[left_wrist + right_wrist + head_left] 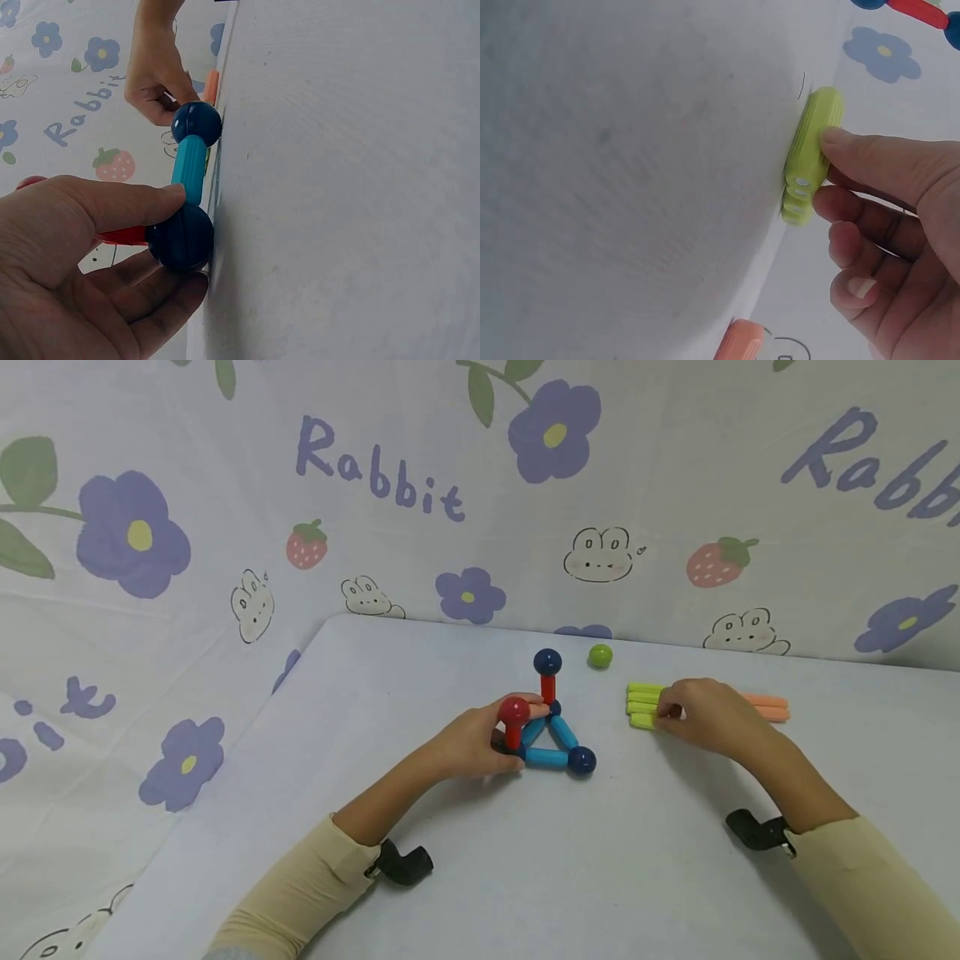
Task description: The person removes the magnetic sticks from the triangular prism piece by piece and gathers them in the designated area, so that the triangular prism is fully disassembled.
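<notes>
A triangle of light blue magnetic rods (pixel 547 758) joined by dark blue balls (pixel 581 761) lies on the table. Two red rods rise from its corners, one topped by a red ball (pixel 513 711), the other by a dark blue ball (pixel 547 662). My left hand (pixel 474 745) grips the near left corner, its thumb against a light blue rod in the left wrist view. Beside a row of several yellow-green rods (pixel 643 704), my right hand (pixel 708 714) pinches the nearest yellow-green rod (pixel 814 139) between thumb and index finger. Its other fingers are curled.
Orange rods (pixel 772 707) lie to the right, partly behind the right hand. A green ball (pixel 600 656) sits near the table's back edge. The white table (pixel 480 885) meets a cloth backdrop (pixel 420 435) printed with flowers, rabbits and strawberries.
</notes>
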